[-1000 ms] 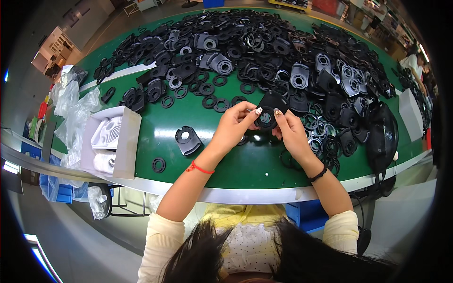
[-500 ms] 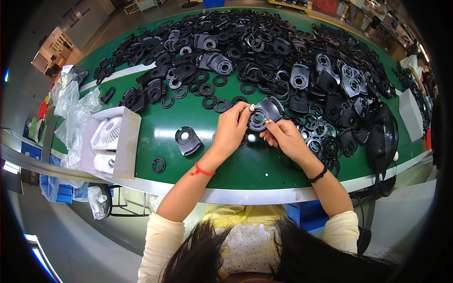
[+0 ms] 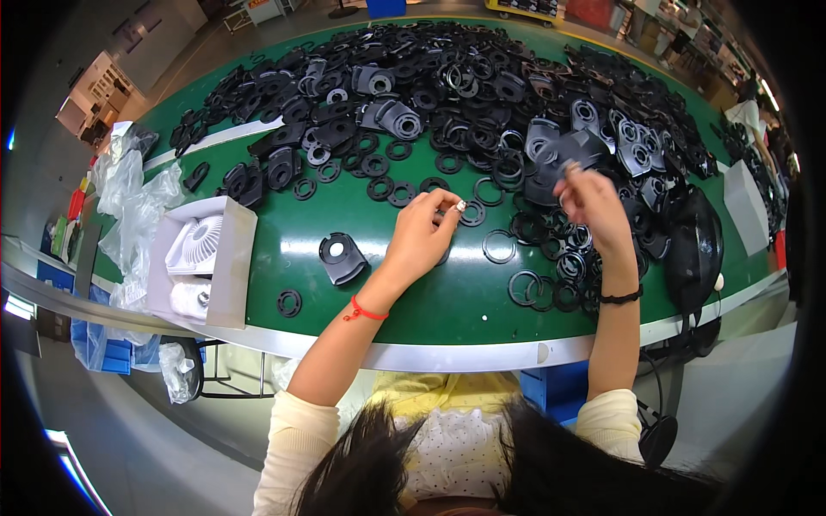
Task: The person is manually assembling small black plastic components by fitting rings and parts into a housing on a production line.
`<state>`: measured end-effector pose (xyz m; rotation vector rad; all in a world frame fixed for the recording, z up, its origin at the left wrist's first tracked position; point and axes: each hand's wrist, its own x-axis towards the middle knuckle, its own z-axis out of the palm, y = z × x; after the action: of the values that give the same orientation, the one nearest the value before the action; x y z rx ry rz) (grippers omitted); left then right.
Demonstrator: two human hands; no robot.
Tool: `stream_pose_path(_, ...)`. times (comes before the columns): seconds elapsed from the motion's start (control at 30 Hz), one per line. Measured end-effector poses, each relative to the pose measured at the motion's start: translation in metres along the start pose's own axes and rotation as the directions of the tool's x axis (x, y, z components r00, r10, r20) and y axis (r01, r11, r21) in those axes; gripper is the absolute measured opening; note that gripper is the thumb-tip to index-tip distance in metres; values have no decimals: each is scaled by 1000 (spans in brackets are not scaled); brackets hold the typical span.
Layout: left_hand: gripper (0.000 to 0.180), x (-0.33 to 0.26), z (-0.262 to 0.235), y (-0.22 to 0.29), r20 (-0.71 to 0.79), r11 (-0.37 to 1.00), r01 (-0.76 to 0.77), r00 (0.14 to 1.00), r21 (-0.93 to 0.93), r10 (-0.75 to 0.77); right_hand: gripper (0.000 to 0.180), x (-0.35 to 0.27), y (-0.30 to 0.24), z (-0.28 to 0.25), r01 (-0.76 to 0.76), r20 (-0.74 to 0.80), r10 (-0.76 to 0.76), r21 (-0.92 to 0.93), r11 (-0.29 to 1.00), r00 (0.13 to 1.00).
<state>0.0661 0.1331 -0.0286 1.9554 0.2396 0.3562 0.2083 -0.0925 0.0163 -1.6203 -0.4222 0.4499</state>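
Observation:
My left hand (image 3: 422,232) is over the green table, its thumb and forefinger pinched on the edge of a flat black ring (image 3: 472,215). Farther right, my right hand (image 3: 600,211) is smeared by motion. Its fingertips are at a blurred black plastic cover (image 3: 581,148) with a rounded end, which it appears to grip above the pile. Loose thin black rings (image 3: 499,247) lie between and below the hands. Left of my left forearm sits a single black cover (image 3: 342,258) with a round hole, and a separate black ring (image 3: 290,302) lies nearer the front edge.
A big heap of black covers and rings (image 3: 447,82) spreads over the far side of the table (image 3: 387,322). On the left stand an open white box (image 3: 238,267) holding a white fan (image 3: 202,241) and crumpled clear plastic bags (image 3: 129,193). A black bag (image 3: 695,249) lies at the right.
My right hand has moved away from my left, up and right toward the pile, with the black cover. My left hand stays nearly in place with a ring at its fingertips.

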Motion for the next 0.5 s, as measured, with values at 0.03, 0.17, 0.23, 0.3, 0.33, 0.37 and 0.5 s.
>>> stream_pose_path(0.03, 19, 0, -2, 2, -19, 999, -27, 999, 23, 28, 31, 4, 6, 1, 148, -160, -131, 105, 983, 978)
stream_pose_path(0.17, 19, 6, -44, -3, -6, 950, -137, 990, 282, 144, 25, 6, 11, 5, 153, -172, -123, 167, 974, 977)
stream_pose_path(0.23, 23, 6, -72, -3, -71, 920, -91, 989, 382, 128, 18, 3, 21, 13, 158, -80, -157, -1, 987, 984)
stream_pose_path(0.3, 36, -1, -106, -2, -133, 842, 123, 989, 525, -61, 14, -1, 23, 33, 203, 103, -181, -279, 939, 978)
stream_pose_path(0.33, 42, -6, -123, -7, -171, 759, 210, 976, 616, -132, 18, -5, 23, 40, 270, 260, -179, -375, 887, 949)
stream_pose_path(0.37, 50, -14, -136, -11, -175, 721, 264, 965, 640, -197, 23, -13, 17, 46, 347, 368, -177, -469, 812, 913)
stream_pose_path(0.5, 69, -19, -155, -11, -115, 691, 430, 884, 580, -453, 42, -26, 30, 70, 492, 441, -240, -646, 584, 865)
